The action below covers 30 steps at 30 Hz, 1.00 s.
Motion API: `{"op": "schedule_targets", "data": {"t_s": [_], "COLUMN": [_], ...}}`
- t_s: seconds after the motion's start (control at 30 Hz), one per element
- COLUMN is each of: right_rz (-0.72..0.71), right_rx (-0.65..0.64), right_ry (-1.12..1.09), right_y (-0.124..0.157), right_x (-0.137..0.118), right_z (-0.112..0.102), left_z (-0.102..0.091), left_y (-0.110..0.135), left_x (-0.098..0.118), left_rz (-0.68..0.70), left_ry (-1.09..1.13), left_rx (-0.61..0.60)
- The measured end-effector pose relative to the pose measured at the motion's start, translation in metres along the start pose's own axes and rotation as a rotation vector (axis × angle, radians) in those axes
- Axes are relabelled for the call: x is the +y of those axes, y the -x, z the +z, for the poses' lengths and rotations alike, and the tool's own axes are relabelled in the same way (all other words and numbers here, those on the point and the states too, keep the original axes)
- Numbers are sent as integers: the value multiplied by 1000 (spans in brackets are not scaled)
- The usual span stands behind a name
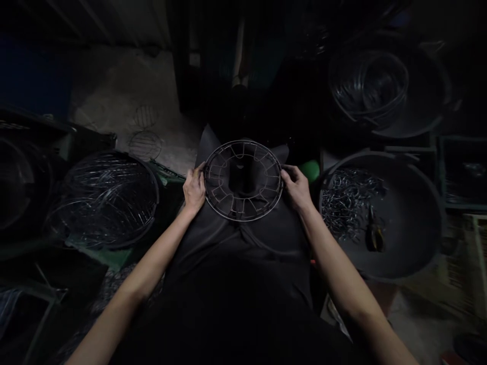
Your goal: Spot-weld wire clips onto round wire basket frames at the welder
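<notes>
A round wire frame (243, 208) with two rings joined by looped spokes lies on the dark cloth over my lap. My left hand (194, 190) grips its left rim, fingers curled on the wire. On the opposite rim sits my right hand (296, 187), pinching the wire with fingers closed. A dark round block (242, 178) shows through the middle of the frame.
A dark basin (411, 253) at right holds several small bent wire pieces (348, 200) and pliers (375, 235). At left a basin (108, 203) is piled with wire rings. A tub with coiled wire (375, 88) stands far right. Finished wire frames (145, 144) lie on the floor.
</notes>
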State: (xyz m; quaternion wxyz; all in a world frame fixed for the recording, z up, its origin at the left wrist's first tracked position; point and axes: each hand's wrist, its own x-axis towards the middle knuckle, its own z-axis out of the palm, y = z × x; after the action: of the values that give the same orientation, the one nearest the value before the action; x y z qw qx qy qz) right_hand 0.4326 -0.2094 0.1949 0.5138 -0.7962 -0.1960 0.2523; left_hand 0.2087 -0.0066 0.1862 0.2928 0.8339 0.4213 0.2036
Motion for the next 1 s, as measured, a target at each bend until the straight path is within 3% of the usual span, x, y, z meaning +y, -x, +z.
{"op": "schedule_targets", "data": {"t_s": [0.17,0.3,0.43,0.53,0.6,0.73,1.0], "right_rz": [184,190,29,-20,-49,-119,-29], "right_rx": [-109,-87,49,102,25,-269,-186], "right_ry": [-153,-189,-12,189,294,481,795], "right_y": [28,32,34,45,57,81,98], "right_x": [4,8,7,1,-3,-8,3], "right_z": [-8,1,18,19,12,2,26], "left_z": [-13,1,26,31,29,25,25], "left_y": [-8,-11,-8,-5,-5,-4,-1], "left_x": [3,-10,-30,-38,-39,-36,-32], "left_rz": [-91,-79,-96,-72,-74,-66,-37], "left_ry": [267,311,224,190,186,214,237], "left_rx": [-92,-50,20,33,27,31,29]}}
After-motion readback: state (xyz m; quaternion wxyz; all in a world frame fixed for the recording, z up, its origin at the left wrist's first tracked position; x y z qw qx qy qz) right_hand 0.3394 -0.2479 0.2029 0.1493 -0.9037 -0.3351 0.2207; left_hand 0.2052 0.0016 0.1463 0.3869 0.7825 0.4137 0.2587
